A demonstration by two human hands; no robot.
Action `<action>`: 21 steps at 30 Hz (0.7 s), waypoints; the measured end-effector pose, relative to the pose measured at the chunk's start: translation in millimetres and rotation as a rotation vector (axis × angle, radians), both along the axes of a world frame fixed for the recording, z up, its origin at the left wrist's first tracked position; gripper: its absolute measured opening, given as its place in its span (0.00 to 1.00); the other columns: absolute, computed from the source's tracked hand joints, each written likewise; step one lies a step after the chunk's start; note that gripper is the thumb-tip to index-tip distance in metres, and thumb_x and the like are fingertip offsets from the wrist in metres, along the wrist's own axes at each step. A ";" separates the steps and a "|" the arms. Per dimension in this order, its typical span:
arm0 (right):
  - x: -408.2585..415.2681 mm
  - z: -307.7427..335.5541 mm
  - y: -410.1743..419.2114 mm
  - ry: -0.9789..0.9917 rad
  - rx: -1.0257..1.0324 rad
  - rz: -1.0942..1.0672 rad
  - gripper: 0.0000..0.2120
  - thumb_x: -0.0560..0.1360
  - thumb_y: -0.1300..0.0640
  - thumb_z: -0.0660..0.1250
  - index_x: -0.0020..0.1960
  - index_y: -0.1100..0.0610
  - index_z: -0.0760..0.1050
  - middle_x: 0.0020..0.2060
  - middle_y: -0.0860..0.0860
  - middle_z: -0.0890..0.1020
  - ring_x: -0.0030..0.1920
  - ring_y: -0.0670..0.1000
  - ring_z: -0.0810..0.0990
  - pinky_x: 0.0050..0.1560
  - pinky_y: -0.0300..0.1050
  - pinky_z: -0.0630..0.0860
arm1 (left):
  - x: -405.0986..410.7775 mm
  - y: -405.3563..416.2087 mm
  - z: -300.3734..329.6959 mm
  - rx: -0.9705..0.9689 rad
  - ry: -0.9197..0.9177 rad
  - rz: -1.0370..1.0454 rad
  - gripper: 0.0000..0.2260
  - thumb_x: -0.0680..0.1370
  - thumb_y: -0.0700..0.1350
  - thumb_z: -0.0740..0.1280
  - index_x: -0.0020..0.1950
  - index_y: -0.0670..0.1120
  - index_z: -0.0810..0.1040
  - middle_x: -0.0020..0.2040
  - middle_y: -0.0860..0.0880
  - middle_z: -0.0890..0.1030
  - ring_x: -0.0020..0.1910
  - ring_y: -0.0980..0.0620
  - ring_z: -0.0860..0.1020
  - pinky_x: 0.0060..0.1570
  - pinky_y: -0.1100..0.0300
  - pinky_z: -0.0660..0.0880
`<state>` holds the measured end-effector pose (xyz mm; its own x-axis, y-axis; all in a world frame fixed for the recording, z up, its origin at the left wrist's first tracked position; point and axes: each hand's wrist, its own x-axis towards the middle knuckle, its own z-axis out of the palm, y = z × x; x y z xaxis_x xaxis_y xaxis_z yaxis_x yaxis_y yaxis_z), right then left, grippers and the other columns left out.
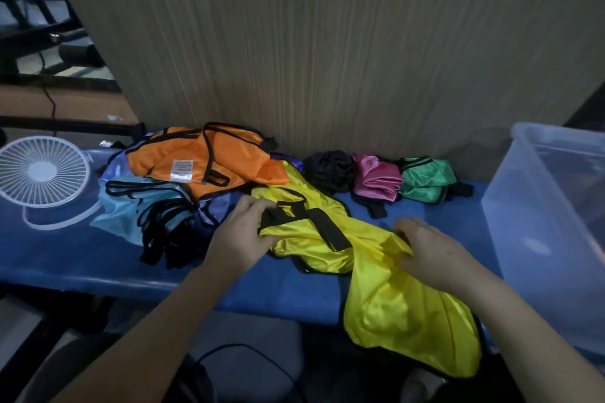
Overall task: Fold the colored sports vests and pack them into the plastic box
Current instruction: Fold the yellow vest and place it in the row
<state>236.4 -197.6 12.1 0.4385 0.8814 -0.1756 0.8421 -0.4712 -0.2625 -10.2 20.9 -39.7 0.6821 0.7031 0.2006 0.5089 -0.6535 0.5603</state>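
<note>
A yellow vest (386, 291) with black trim lies across the blue table (98, 265), and its lower end hangs over the front edge. My left hand (242, 232) pinches its left edge by the black straps. My right hand (432, 252) grips bunched yellow cloth near the middle. Behind my left hand is a loose pile with an orange vest (203, 160) on top and a light blue vest (131, 206) under it. Folded black (330, 170), pink (379, 180) and green (425, 180) vests sit in a row by the wall. The clear plastic box (553, 206) stands at the right.
A white desk fan (42, 173) stands at the table's left end. A wood-grain panel (327, 42) rises right behind the table. Below the front edge are a chair and a black cable (248, 353).
</note>
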 end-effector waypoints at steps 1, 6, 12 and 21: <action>-2.9 -0.3 0.9 0.044 0.049 0.018 0.17 0.74 0.56 0.68 0.61 0.48 0.69 0.54 0.46 0.72 0.57 0.50 0.74 0.54 0.49 0.75 | 0.7 -1.6 0.8 -0.006 -0.013 -0.005 0.22 0.73 0.48 0.76 0.64 0.53 0.74 0.56 0.57 0.70 0.47 0.59 0.73 0.49 0.55 0.74; -34.1 3.8 17.0 0.139 0.328 0.148 0.23 0.74 0.44 0.66 0.67 0.50 0.71 0.58 0.44 0.72 0.61 0.48 0.71 0.62 0.48 0.70 | -0.3 -18.3 9.0 -0.063 -0.031 -0.172 0.19 0.73 0.49 0.77 0.59 0.54 0.72 0.52 0.63 0.69 0.47 0.69 0.71 0.40 0.70 0.67; -60.1 -6.9 40.5 0.078 0.353 0.192 0.29 0.72 0.33 0.66 0.67 0.47 0.71 0.59 0.41 0.76 0.62 0.47 0.73 0.61 0.46 0.66 | -8.3 -37.5 15.5 -0.238 0.047 -0.392 0.31 0.72 0.63 0.73 0.69 0.61 0.64 0.58 0.68 0.63 0.51 0.64 0.71 0.45 0.72 0.68; -54.6 4.1 34.3 0.399 0.445 0.002 0.14 0.74 0.52 0.75 0.56 0.42 0.76 0.50 0.45 0.79 0.51 0.42 0.78 0.46 0.35 0.72 | -10.2 -27.0 16.6 -0.248 -0.031 -0.315 0.34 0.78 0.43 0.71 0.72 0.70 0.58 0.55 0.58 0.70 0.42 0.57 0.72 0.44 0.66 0.73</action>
